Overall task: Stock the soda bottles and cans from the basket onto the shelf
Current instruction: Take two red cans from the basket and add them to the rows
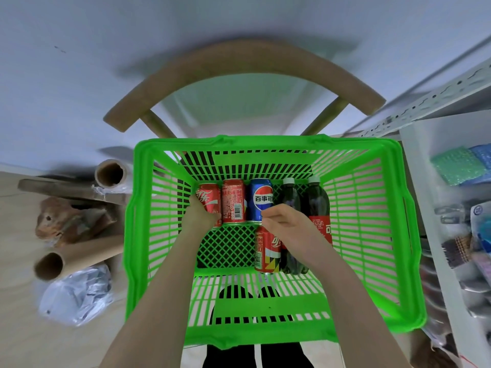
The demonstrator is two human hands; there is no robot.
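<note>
The left hand (199, 214) is closed round the near end of the leftmost red can (210, 199), fingers wrapped down its side, knuckles up, with the bare forearm running straight back to the near edge of the view. The right hand (288, 224) is just beside it, palm down and wrist slightly cocked, its fingers bent and its forefinger and thumb drawn together at the near rim of the blue can (261, 197). Whether they have hold of that can or only hover at it cannot be told.

Between the two cans lies a second red can (233, 202). All three lie side by side in a row on the floor of the green basket (265, 142). To the right of the blue can lie two dark bottles (318, 203) with white caps pointing away, partly hidden by the right hand. Nearer the person lies a third red can (267, 251), with another dark bottle (293, 262) touching its right side.

The white shelf (419, 144) stands along the basket's right side. A wooden chair (239, 62) stands behind the basket. Cardboard tubes (79, 256) and a crumpled plastic bag (77, 293) lie on the floor to the left.
</note>
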